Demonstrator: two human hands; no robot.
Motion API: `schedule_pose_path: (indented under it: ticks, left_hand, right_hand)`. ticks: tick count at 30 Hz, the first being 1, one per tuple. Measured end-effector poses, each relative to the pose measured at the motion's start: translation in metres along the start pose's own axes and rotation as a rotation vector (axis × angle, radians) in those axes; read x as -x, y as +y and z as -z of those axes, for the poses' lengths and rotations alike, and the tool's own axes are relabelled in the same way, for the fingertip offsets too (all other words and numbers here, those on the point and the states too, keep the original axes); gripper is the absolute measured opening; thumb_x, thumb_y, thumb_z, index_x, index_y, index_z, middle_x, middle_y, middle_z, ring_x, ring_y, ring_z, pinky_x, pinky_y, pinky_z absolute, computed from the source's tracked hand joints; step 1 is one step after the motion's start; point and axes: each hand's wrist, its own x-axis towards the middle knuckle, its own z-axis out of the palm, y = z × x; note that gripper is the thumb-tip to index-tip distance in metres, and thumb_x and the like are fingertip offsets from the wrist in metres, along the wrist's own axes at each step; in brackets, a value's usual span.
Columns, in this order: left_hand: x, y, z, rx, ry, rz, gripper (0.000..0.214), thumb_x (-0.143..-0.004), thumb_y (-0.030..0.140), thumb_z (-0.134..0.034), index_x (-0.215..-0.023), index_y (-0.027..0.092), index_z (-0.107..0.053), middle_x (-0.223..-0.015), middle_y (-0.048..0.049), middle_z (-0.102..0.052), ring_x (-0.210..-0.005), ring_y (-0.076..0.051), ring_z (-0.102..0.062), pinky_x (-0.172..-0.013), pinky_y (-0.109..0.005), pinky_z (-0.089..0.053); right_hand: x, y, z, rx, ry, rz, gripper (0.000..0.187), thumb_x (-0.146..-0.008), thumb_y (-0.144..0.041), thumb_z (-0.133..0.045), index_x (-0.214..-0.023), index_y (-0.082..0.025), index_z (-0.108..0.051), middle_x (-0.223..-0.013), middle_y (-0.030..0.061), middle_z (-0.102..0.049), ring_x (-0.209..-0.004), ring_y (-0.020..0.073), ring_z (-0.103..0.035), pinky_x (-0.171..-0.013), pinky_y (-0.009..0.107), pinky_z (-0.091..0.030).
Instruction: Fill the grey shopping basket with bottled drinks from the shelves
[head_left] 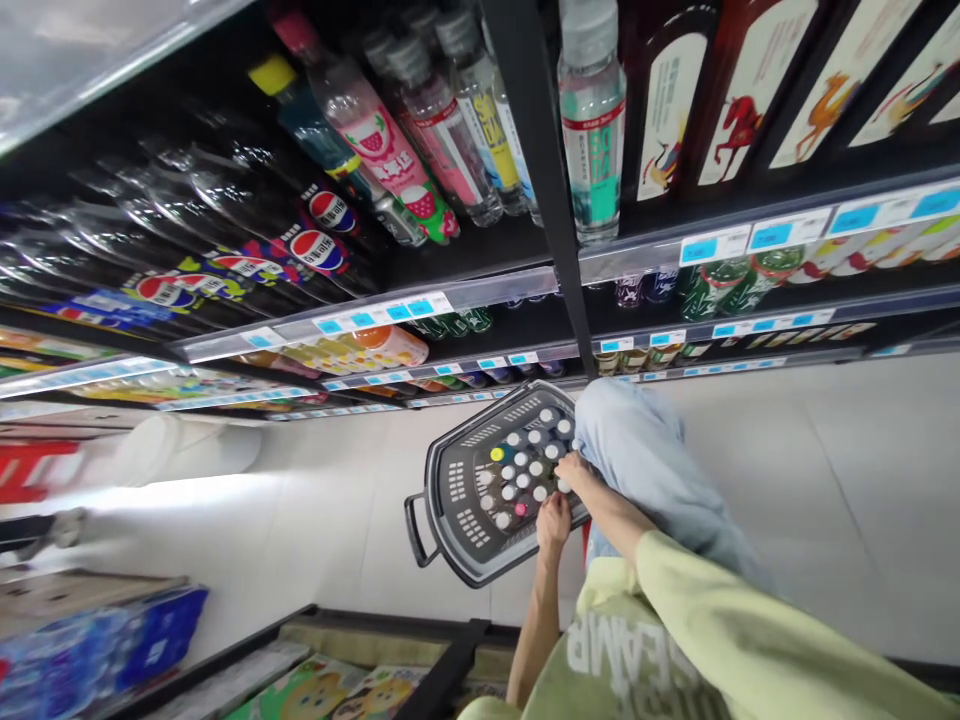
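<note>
A dark grey shopping basket (469, 490) sits on the floor, tilted in my view, with several upright bottles packed in it. Most have white caps (535, 468); one has a yellow cap (497, 454) and one a pink cap (520, 510). My left hand (553, 520) is closed at the basket's near side, right of the pink cap. Just beyond it, my right hand (573, 470) reaches in over the caps with curled fingers. What either hand grips is too small and partly hidden to make out.
Shelves (480, 290) of drinks run along the far side, with cola bottles (247, 225) and soda water bottles (592, 130). My bent leg (637, 430) is against the basket. A white bucket (184, 448) and blue-wrapped packs (105, 640) lie left; a low display stands in front.
</note>
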Motion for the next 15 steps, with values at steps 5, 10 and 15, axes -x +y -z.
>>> schedule_pose_path:
  ticks: [5, 10, 15]
  left_hand:
    - [0.0, 0.001, -0.003, -0.028, -0.012, 0.006, 0.041, -0.114, 0.029, -0.035, -0.114, 0.018, -0.074, -0.123, -0.0162, -0.079, -0.117, -0.025, -0.075, -0.094, -0.031, -0.053]
    - [0.005, 0.001, -0.012, -0.076, -0.01, 0.004, 0.034, -0.11, 0.025, -0.045, -0.112, 0.014, -0.077, -0.12, -0.0221, -0.077, -0.114, -0.029, -0.076, -0.097, -0.035, -0.054]
    - [0.014, 0.004, -0.017, -0.103, 0.026, -0.062, 0.036, -0.111, 0.022, -0.04, -0.116, 0.017, -0.075, -0.124, -0.0189, -0.077, -0.117, -0.026, -0.074, -0.103, -0.035, -0.053]
  right_hand:
    - [0.014, -0.012, 0.009, 0.209, -0.076, 0.131, 0.023, -0.106, -0.03, -0.074, -0.122, -0.014, -0.074, -0.127, 0.0101, -0.075, -0.116, 0.0253, -0.074, -0.102, 0.047, -0.062]
    - [0.039, -0.035, 0.017, 0.322, -0.102, 0.333, 0.017, -0.102, -0.02, -0.072, -0.116, -0.013, -0.077, -0.129, 0.0137, -0.078, -0.124, 0.0282, -0.073, -0.107, 0.044, -0.059]
    - [0.058, -0.049, 0.043, 0.366, -0.087, 0.429, 0.017, -0.098, -0.016, -0.069, -0.111, -0.014, -0.08, -0.124, 0.0174, -0.08, -0.119, 0.0313, -0.076, -0.098, 0.038, -0.062]
